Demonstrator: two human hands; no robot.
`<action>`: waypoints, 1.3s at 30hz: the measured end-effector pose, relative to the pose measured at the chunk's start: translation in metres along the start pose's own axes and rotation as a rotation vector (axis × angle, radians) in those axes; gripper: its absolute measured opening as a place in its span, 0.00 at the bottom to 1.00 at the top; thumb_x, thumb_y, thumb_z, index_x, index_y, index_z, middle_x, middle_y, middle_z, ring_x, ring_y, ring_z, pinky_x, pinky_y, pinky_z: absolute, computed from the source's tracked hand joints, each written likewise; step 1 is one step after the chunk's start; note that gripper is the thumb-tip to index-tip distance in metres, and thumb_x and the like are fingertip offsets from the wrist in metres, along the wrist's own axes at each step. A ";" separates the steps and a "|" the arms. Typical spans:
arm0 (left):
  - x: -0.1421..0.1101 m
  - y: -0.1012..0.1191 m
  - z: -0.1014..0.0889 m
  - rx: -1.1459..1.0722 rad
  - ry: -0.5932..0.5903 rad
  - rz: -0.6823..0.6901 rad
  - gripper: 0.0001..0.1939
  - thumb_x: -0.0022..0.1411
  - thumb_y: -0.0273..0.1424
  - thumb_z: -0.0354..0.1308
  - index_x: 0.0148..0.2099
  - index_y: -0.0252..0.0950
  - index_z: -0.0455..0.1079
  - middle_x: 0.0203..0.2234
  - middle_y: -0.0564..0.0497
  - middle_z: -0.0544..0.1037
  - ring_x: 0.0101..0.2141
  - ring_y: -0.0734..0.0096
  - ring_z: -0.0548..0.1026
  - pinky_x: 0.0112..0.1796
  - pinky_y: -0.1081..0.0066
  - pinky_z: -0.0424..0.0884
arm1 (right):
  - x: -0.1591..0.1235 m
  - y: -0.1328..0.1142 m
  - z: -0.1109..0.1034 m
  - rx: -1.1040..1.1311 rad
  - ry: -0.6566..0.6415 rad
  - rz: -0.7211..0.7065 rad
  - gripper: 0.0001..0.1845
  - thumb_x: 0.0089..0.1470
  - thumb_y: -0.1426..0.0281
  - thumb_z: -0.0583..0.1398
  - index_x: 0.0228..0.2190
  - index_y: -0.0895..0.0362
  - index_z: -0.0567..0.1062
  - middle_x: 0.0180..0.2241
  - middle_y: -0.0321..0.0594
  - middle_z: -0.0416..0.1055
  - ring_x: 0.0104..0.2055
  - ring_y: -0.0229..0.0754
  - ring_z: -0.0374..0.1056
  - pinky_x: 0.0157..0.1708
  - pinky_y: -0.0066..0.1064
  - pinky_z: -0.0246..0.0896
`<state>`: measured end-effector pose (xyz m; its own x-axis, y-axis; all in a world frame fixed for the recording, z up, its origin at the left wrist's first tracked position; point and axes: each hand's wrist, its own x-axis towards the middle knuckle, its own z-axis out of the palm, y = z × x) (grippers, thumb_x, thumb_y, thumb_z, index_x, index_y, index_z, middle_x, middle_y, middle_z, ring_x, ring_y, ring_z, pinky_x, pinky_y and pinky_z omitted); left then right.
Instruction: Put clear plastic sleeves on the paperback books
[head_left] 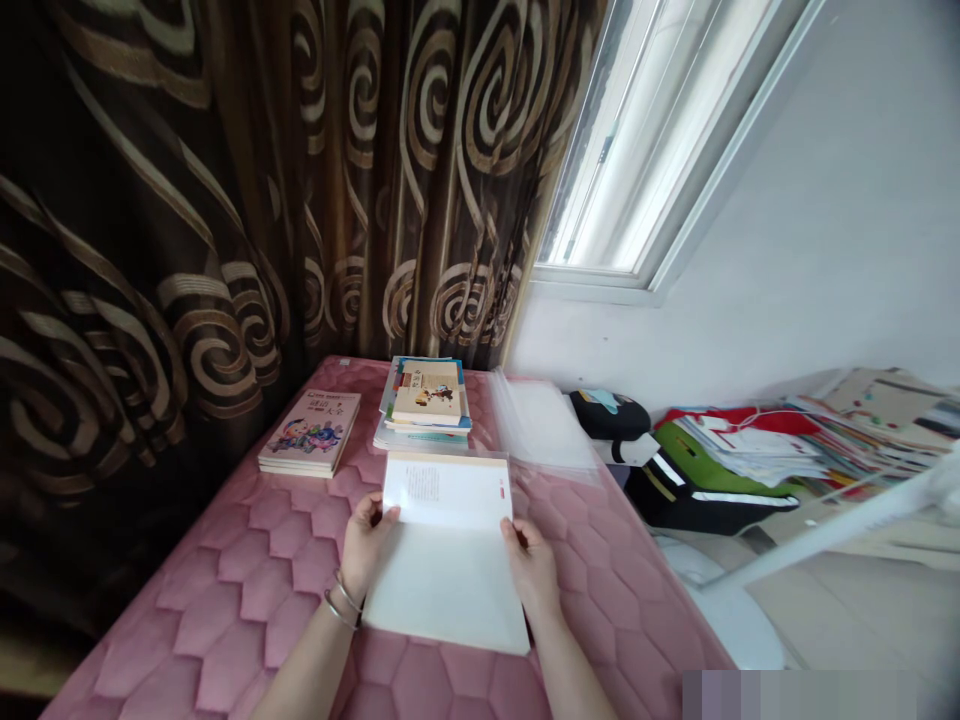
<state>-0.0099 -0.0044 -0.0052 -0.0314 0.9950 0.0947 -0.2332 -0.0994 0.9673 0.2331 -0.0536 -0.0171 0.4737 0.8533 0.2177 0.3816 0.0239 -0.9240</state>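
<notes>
Between left hand (366,545) and right hand (536,567), held an open book (448,582) and pinched it by both of its side edges, near the fold.

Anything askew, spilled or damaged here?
No spill seen, and the open book looks undamaged. Mildly untidy: the clear plastic sheets right of the taller book stack are fanned, edges not lined up, and the papers off to the right form an uneven heap.
</notes>
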 end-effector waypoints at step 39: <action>-0.002 0.003 0.000 0.046 0.005 0.021 0.18 0.48 0.41 0.64 0.37 0.36 0.69 0.27 0.53 0.76 0.28 0.72 0.72 0.31 0.73 0.67 | -0.002 0.005 0.000 0.034 -0.004 -0.034 0.19 0.49 0.52 0.57 0.29 0.55 0.74 0.26 0.39 0.73 0.29 0.44 0.67 0.29 0.31 0.62</action>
<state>-0.0107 -0.0066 -0.0025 -0.0404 0.9927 0.1137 -0.1877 -0.1193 0.9749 0.2338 -0.0547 -0.0218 0.4580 0.8537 0.2478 0.3703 0.0702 -0.9263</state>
